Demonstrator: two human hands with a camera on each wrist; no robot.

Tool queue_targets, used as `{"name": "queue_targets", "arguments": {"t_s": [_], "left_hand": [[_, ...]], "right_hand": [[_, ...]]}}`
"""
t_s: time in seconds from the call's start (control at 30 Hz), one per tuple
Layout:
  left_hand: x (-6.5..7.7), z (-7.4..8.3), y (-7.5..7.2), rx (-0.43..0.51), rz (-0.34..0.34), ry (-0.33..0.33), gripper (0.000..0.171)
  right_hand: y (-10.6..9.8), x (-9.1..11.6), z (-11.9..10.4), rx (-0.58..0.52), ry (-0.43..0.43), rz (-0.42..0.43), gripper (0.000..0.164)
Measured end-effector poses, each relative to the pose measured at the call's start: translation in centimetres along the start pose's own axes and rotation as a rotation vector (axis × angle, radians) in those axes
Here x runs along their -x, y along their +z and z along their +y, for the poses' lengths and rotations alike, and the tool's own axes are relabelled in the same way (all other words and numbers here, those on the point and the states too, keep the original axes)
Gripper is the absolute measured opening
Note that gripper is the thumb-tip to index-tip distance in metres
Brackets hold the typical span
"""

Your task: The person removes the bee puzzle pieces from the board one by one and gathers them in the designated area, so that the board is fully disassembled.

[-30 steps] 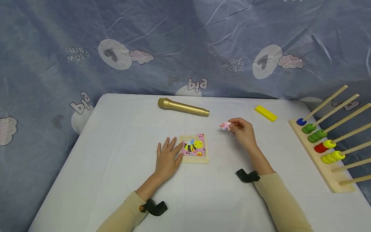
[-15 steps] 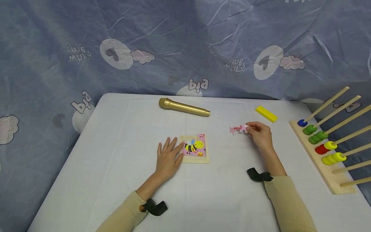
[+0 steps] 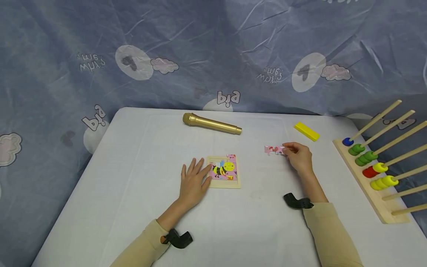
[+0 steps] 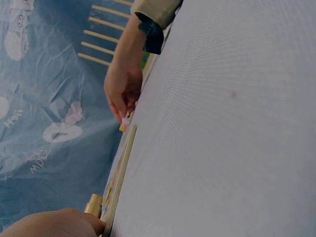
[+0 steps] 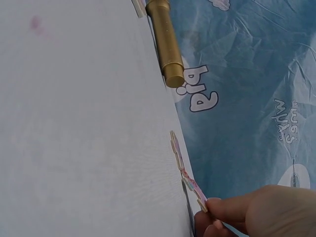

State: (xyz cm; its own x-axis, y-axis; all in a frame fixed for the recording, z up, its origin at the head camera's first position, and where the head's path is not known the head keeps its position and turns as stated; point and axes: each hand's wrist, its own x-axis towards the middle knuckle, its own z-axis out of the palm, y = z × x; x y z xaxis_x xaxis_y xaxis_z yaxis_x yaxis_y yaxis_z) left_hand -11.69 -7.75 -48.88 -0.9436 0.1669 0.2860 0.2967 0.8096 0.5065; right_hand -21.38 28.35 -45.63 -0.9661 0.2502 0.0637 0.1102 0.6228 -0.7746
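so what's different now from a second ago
The right hand moved to the right and slightly toward the person, its grip on a pink puzzle strip; more pink shows now. Nothing was visibly let go. The left hand stayed at the bee puzzle board; the microphone, yellow block and abacus stayed put.

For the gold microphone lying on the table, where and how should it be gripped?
The gold microphone is probably best gripped mid-handle, from above, fingers and thumb closing across its width: it lies on its side, slim and long, running roughly left to right, with the bulbous head at the left end.
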Motion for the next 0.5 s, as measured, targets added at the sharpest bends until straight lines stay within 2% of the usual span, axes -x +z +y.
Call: {"name": "queue_targets", "arguments": {"t_s": [0.3, 0.5], "left_hand": [[0.00, -0.16, 0.06, 0.005, -0.005, 0.000, 0.040], [0.01, -0.12, -0.05, 0.007, 0.004, 0.005, 0.040]], "right_hand": [[0.41, -0.10, 0.49, 0.143, -0.100, 0.044, 0.024], [0.23, -0.01, 0.36, 0.144, -0.083, 0.042, 0.028]]}}
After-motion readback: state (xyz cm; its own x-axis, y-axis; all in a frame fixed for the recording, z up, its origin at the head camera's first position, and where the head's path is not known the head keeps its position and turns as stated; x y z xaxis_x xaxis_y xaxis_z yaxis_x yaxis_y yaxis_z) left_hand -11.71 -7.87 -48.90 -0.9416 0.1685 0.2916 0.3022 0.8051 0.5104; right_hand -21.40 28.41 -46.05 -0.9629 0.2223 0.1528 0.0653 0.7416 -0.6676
